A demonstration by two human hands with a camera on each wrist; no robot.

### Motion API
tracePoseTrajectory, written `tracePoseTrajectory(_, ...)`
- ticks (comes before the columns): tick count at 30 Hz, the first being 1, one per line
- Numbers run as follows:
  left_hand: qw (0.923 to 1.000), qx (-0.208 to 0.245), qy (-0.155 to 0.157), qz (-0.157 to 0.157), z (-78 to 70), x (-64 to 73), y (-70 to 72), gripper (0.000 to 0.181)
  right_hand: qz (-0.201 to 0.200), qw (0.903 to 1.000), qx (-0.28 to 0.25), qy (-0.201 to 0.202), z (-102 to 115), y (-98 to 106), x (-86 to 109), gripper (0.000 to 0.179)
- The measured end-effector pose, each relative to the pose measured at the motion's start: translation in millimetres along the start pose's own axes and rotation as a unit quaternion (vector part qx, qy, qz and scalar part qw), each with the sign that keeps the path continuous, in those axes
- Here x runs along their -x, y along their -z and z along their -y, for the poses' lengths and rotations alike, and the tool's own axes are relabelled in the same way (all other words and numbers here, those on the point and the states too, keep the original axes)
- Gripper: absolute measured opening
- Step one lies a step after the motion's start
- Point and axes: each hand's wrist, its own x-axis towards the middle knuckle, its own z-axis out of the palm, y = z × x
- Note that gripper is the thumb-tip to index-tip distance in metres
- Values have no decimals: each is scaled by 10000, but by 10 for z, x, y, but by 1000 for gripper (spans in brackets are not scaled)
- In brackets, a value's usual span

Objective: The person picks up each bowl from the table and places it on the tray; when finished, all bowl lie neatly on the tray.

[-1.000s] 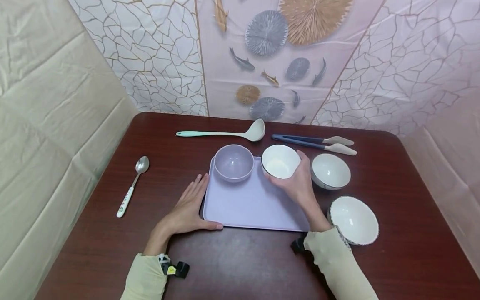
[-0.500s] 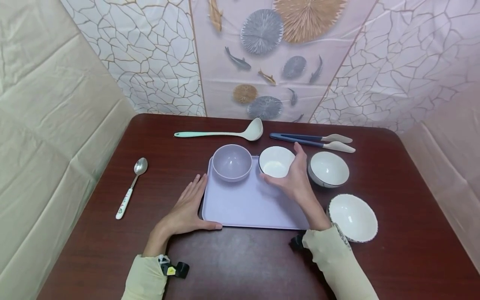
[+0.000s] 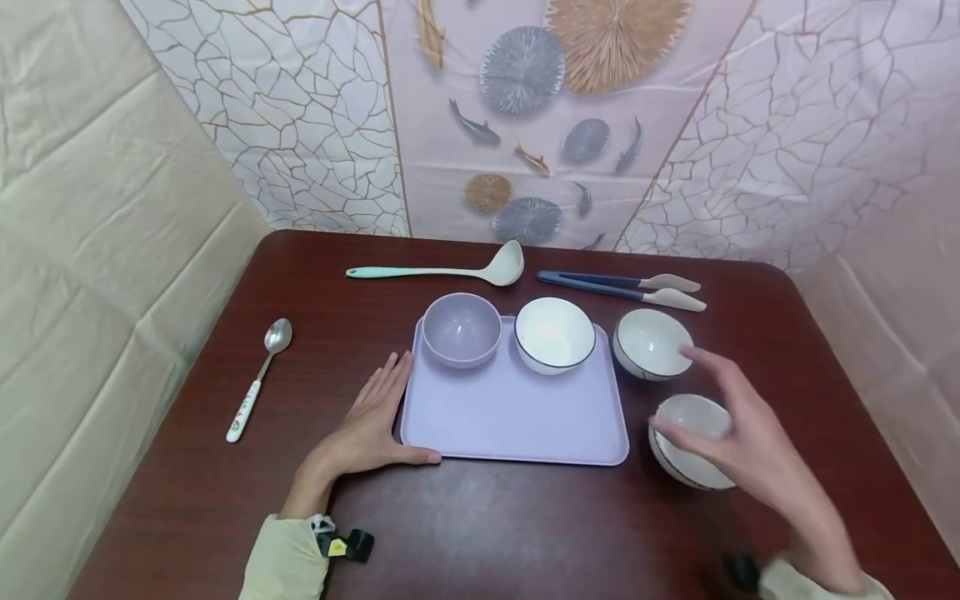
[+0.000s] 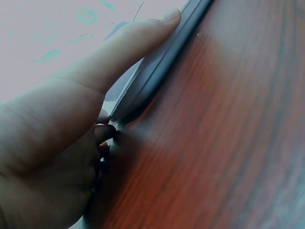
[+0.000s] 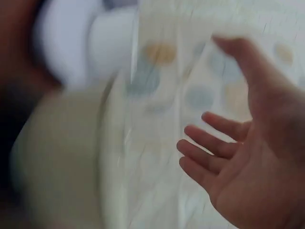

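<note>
My left hand [image 3: 372, 422] rests at the left edge of the lavender tray [image 3: 510, 417], fingers straight along its side and thumb on the near corner. In the left wrist view the thumb [image 4: 138, 45] lies over the tray's rim. On the tray's far half stand a lavender bowl [image 3: 462, 330] and a white bowl with a dark rim [image 3: 555, 335]. My right hand [image 3: 757, 437] is spread and holds nothing, blurred, over the patterned bowl [image 3: 686, 454] right of the tray. Its palm and parted fingers [image 5: 209, 143] show in the right wrist view. Another white bowl [image 3: 652, 343] stands just beyond.
Behind the tray lie a pale green ladle [image 3: 450, 271] and blue tongs with light tips [image 3: 622, 287]. A spoon with a white patterned handle [image 3: 258, 379] lies at the left. Cloth hangings stand behind and at both sides of the dark table [image 3: 480, 533].
My right hand has let go of the white bowl on the tray and moved right and nearer, over the patterned bowl. The left hand keeps its place at the tray.
</note>
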Motion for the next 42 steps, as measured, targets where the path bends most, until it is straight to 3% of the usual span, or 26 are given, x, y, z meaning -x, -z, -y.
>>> tracePoseTrajectory(3,10000,-29,24,-2,16,22,20,139,280,9991,-193,-272,-239,80,298,110)
tracePoseTrajectory(7,10000,-31,58,-18,32,46,26,138,547,9973,-301,-386,-421,2,479,127)
tracePoseTrajectory(14,10000,-5,80,-2,30,56,-18,137,131,9993,-193,-290,-576,-131,529,135)
tracePoseTrajectory(20,10000,-5,79,30,21,45,-21,137,-116,9965,-263,-783,-666,-194,582,128)
tracePoseTrajectory(25,9999,-29,108,22,9,26,-12,138,-367,9937,-278,-1019,-579,-106,464,123)
tracePoseTrajectory(32,9999,-65,96,11,6,4,-30,138,-453,9963,-384,-628,-398,30,220,125)
tracePoseTrajectory(37,9999,-55,73,51,-10,-3,-24,138,-220,9971,-618,-395,-217,-192,186,124)
tracePoseTrajectory(42,9999,-74,86,76,-28,-18,-22,137,390,9910,-1272,-162,120,-620,27,119)
